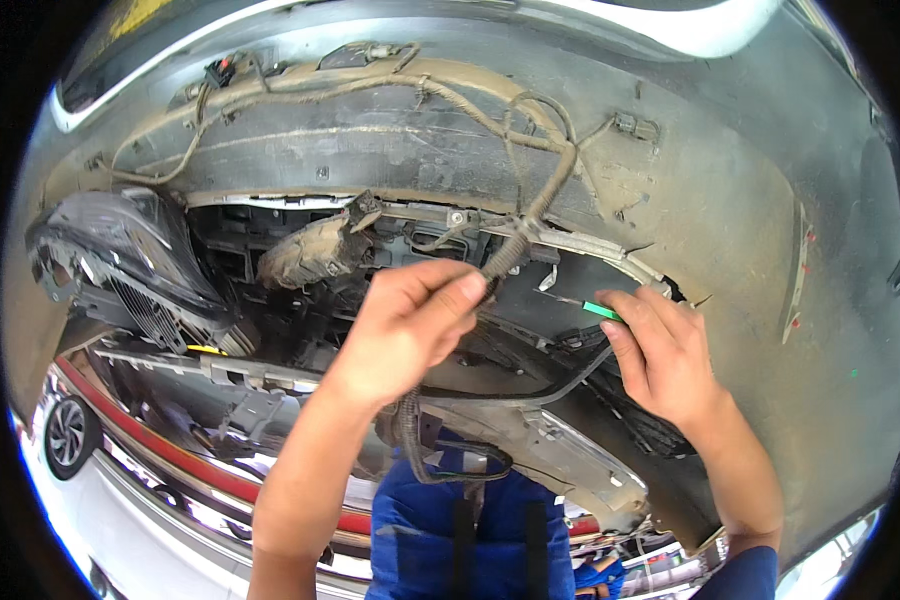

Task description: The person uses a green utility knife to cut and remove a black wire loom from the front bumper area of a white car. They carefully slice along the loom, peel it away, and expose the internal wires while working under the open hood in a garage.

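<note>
My left hand (410,325) is closed around a dusty corrugated wiring harness (508,258), thumb on top. Beyond the fingers the harness runs up to a branching point on the bumper, and below the hand a length of it hangs in a loop. To the right, my right hand (665,355) pinches a small screwdriver (598,311) with a green handle. Its thin shaft points left, toward a small pale metal bracket (548,280); whether the tip touches it I cannot tell.
A dirty bumper cover (370,155) arches overhead, with wiring (310,97) and a sensor connector (635,127) along it. At the left is a black headlamp (145,250). A metal crossbar (210,370) runs beneath; a white car (140,530) stands at lower left.
</note>
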### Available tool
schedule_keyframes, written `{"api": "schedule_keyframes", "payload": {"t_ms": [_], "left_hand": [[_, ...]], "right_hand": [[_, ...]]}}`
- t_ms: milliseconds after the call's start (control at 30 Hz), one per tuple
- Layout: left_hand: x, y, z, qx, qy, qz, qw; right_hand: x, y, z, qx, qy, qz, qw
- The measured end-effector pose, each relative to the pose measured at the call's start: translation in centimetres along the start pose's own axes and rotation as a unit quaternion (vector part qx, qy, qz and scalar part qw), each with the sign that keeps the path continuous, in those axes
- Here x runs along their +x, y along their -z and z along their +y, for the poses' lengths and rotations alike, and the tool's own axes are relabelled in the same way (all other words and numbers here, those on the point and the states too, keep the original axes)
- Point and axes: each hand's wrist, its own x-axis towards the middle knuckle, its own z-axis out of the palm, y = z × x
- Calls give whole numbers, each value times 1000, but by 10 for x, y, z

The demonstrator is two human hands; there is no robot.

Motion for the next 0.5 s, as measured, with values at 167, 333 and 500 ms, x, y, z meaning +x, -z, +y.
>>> {"api": "schedule_keyframes", "payload": {"t_ms": [167, 333, 500], "left_hand": [[11, 4, 40, -13, 46, -11, 999], [10, -2, 67, 34, 43, 19, 998], [9, -9, 84, 79, 52, 34, 995]], "right_hand": [[24, -4, 18, -84, 87, 66, 990], [50, 3, 20, -113, 111, 86, 984], [59, 13, 20, -108, 113, 87, 984]]}}
